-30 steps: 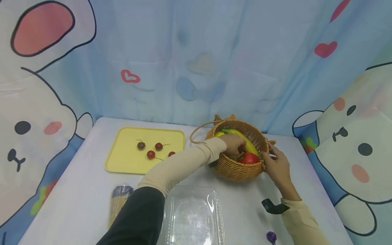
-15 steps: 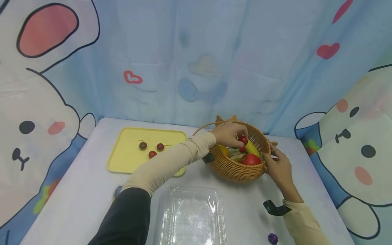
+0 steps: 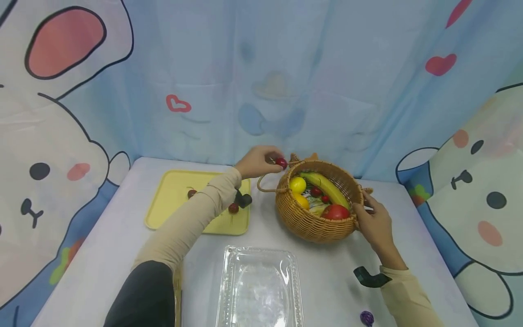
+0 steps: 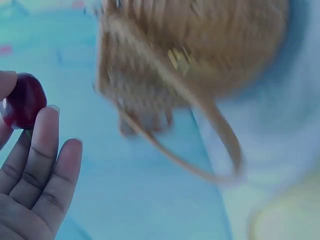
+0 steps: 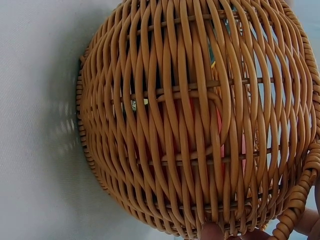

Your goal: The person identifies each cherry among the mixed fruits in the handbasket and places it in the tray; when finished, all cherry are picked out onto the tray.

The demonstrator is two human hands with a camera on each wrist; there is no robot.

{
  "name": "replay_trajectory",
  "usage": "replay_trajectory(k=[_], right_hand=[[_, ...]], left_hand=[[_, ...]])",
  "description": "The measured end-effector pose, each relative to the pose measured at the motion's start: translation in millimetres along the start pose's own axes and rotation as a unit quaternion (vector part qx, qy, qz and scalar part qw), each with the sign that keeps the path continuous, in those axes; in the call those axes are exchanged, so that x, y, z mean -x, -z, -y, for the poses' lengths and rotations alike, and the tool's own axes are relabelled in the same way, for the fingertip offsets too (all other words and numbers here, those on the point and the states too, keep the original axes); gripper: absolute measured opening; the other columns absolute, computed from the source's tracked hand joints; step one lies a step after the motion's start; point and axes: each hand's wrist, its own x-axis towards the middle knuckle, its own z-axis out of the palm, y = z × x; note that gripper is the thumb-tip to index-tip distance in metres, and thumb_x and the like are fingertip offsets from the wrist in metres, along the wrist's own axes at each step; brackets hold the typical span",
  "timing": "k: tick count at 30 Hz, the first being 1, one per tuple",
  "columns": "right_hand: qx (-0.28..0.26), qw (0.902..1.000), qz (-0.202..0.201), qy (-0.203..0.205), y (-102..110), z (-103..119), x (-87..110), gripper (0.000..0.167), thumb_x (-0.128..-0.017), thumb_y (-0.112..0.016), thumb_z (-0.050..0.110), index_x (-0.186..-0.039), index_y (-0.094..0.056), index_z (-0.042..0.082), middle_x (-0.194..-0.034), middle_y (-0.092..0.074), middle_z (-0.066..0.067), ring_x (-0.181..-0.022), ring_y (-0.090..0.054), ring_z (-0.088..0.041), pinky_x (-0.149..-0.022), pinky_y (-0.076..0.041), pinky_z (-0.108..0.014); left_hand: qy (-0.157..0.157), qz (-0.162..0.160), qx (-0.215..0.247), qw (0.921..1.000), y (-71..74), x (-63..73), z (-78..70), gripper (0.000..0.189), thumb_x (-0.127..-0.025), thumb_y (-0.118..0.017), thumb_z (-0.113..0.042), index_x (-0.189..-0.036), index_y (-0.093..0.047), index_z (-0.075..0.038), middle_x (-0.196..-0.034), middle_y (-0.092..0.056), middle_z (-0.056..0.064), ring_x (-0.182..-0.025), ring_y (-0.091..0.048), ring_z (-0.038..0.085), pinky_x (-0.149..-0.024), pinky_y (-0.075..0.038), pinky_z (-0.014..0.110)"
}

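Observation:
Between its thumb and fingers my left hand (image 3: 258, 162) pinches a dark red cherry (image 3: 281, 163), held up beside the left rim of a wicker basket (image 3: 314, 230). The left wrist view shows this cherry (image 4: 26, 101) close up, near the fingertips. My right hand (image 3: 375, 223) grips the basket's right side by its rim and handle. Inside the basket lie a banana (image 3: 327, 186), a lemon (image 3: 298, 185), an orange-yellow fruit (image 3: 302, 201), a round red fruit (image 3: 335, 212) and small red cherries (image 3: 316, 191). In the right wrist view, the basket weave (image 5: 185, 125) hides most of the contents.
A yellow tray (image 3: 222, 228) stands left of the basket, bearing cherries (image 3: 233, 208) and partly covered by my left arm. A clear plastic container (image 3: 261, 290) lies in front. A purple wrapped lollipop (image 3: 367, 318) lies near the right forearm. A patterned curtain (image 3: 269, 68) hangs behind.
My left hand reached into the basket, lifted out the cherry and moved left past the rim with it. My right hand has stayed on the basket's right side.

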Motion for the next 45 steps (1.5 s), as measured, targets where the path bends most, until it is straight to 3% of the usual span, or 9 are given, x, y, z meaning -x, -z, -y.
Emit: replay_trajectory(k=[6, 9, 12, 16, 21, 29, 36, 41, 45], right_hand=[[0.002, 1.0000, -0.005, 0.002, -1, -1, -1.3, 0.061, -0.101, -0.046, 0.036, -0.156, -0.032, 0.014, -0.145, -0.043, -0.030, -0.124, -0.051, -0.047, -0.079, -0.059, -0.051], [0.003, 0.9999, -0.007, 0.009, -1, -2, -1.6, 0.061, -0.101, -0.047, 0.035, -0.156, -0.032, 0.013, -0.144, -0.043, -0.030, -0.124, -0.051, -0.048, -0.080, -0.058, -0.053], [0.001, 0.9999, -0.007, 0.011, -1, -2, -1.7, 0.061, -0.101, -0.046, 0.035, -0.156, -0.032, 0.013, -0.143, -0.045, -0.030, -0.122, -0.052, -0.047, -0.075, -0.060, -0.045], [-0.001, 0.9999, -0.008, 0.007, -2, -2, -1.6, 0.060, -0.101, -0.047, 0.034, -0.156, -0.033, 0.014, -0.141, -0.047, -0.029, -0.120, -0.053, -0.046, -0.069, -0.060, -0.035], [-0.001, 1.0000, -0.007, -0.005, -4, -2, 0.2, 0.062, -0.101, -0.047, 0.037, -0.156, -0.033, 0.015, -0.143, -0.044, -0.030, -0.122, -0.051, -0.046, -0.078, -0.059, -0.048], [-0.004, 1.0000, -0.003, -0.001, -3, 0, 0.6, 0.061, -0.101, -0.047, 0.035, -0.156, -0.032, 0.013, -0.146, -0.042, -0.028, -0.126, -0.049, -0.047, -0.077, -0.059, -0.050], [-0.011, 0.9999, -0.006, -0.008, -3, -2, -1.0, 0.061, -0.101, -0.048, 0.036, -0.156, -0.033, 0.016, -0.144, -0.044, -0.029, -0.122, -0.051, -0.045, -0.061, -0.057, -0.022], [-0.012, 0.9999, -0.006, -0.008, -4, -3, -1.5, 0.061, -0.101, -0.048, 0.036, -0.156, -0.033, 0.016, -0.144, -0.044, -0.030, -0.121, -0.052, -0.045, -0.060, -0.057, -0.022], [-0.013, 0.9999, -0.009, -0.001, -3, -3, -2.2, 0.061, -0.100, -0.048, 0.036, -0.156, -0.034, 0.014, -0.143, -0.044, -0.029, -0.121, -0.051, -0.046, -0.060, -0.055, -0.020]], left_hand=[[0.082, -0.045, -0.015, 0.9955, 26.8, 38.3, 55.1, 0.029, -0.090, -0.072, -0.016, -0.117, -0.068, -0.006, -0.113, -0.069, 0.012, -0.097, -0.068, 0.025, -0.082, -0.056, 0.037], [0.125, -0.038, -0.053, 0.9900, 31.4, 56.0, 82.2, 0.031, -0.090, -0.072, -0.016, -0.119, -0.067, -0.003, -0.116, -0.068, 0.015, -0.103, -0.065, 0.028, -0.087, -0.054, 0.040], [0.160, -0.013, -0.107, 0.9813, 31.3, 68.8, 103.0, 0.034, -0.090, -0.072, -0.018, -0.120, -0.067, -0.003, -0.117, -0.068, 0.015, -0.102, -0.065, 0.026, -0.090, -0.053, 0.041], [0.158, 0.028, -0.170, 0.9723, 26.6, 73.7, 119.2, 0.034, -0.090, -0.070, -0.020, -0.119, -0.068, -0.003, -0.112, -0.072, 0.015, -0.081, -0.069, 0.019, -0.088, -0.054, 0.039], [0.148, 0.057, -0.231, 0.9599, 19.4, 71.0, 129.7, 0.034, -0.090, -0.069, -0.021, -0.119, -0.069, -0.004, -0.107, -0.073, 0.013, -0.068, -0.066, 0.012, -0.079, -0.054, 0.034], [0.160, 0.106, -0.278, 0.9412, 15.8, 64.5, 129.5, 0.035, -0.094, -0.064, -0.023, -0.125, -0.067, -0.005, -0.112, -0.071, 0.011, -0.079, -0.063, 0.016, -0.079, -0.052, 0.034], [0.159, 0.123, -0.308, 0.9298, 15.6, 56.0, 116.1, 0.043, -0.093, -0.065, -0.030, -0.129, -0.064, -0.006, -0.130, -0.065, 0.011, -0.106, -0.065, 0.024, -0.093, -0.053, 0.042], [0.113, 0.068, -0.318, 0.9390, 11.4, 44.1, 92.4, 0.043, -0.095, -0.062, -0.034, -0.129, -0.065, -0.007, -0.127, -0.067, 0.010, -0.109, -0.065, 0.025, -0.088, -0.055, 0.043], [0.028, 0.006, -0.309, 0.9506, 3.9, 27.8, 58.2, 0.034, -0.097, -0.061, -0.029, -0.122, -0.068, -0.008, -0.114, -0.071, 0.010, -0.101, -0.067, 0.022, -0.081, -0.056, 0.038]])
